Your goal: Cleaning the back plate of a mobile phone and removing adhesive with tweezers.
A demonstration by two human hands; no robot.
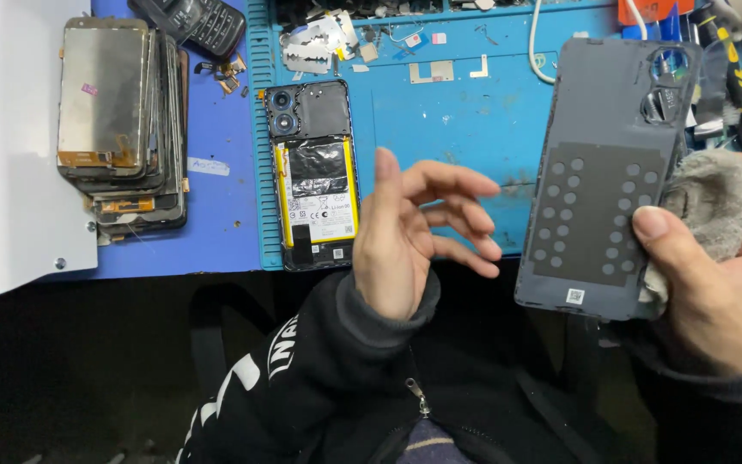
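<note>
A stack of glossy, worn phone screens (pixel 122 120) rests at the far left on a blue bench surface, beside a white sheet (pixel 6 146). On the textured blue silicone repair mat (pixel 448 120) lies an opened phone (pixel 313 176), its foil-wrapped battery and round camera lenses bare. The left hand (pixel 414 236) hovers empty, fingers loosely spread. The right hand (pixel 714 266) is clamped by thumb on a matte grey phone back cover (pixel 603 180), inner side up with dotted adhesive pad, backed by a fuzzy grey cloth (pixel 719 202).
</note>
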